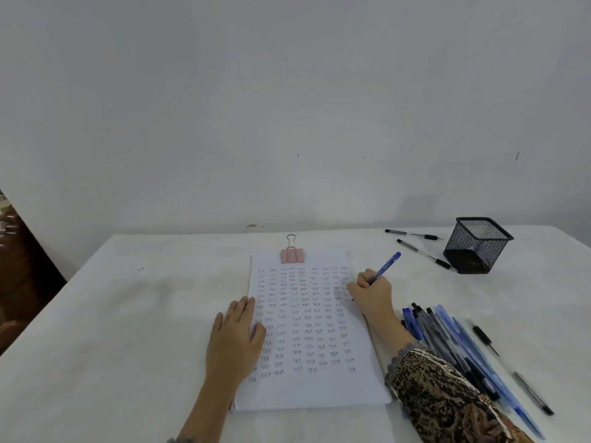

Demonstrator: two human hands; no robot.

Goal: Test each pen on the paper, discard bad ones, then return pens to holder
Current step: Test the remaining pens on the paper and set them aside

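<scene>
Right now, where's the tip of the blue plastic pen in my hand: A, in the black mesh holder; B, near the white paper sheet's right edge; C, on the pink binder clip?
B: the right hand grips the blue plastic pen, tip on the white paper sheet.

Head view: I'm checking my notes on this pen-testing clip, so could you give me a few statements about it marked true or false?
1. The right-hand grip holds a blue pen over the paper. True.
2. The left-hand grip holds a pen. False: it lies flat on the paper's left edge, holding nothing.
3. The mesh holder is packed with pens. False: no pens stick out of it; two pens lie on the table beside it.
4. A pink binder clip sits on the paper's top edge. True.
5. The pile of pens lies left of the paper. False: it lies right of it, beside the right sleeve.
</scene>
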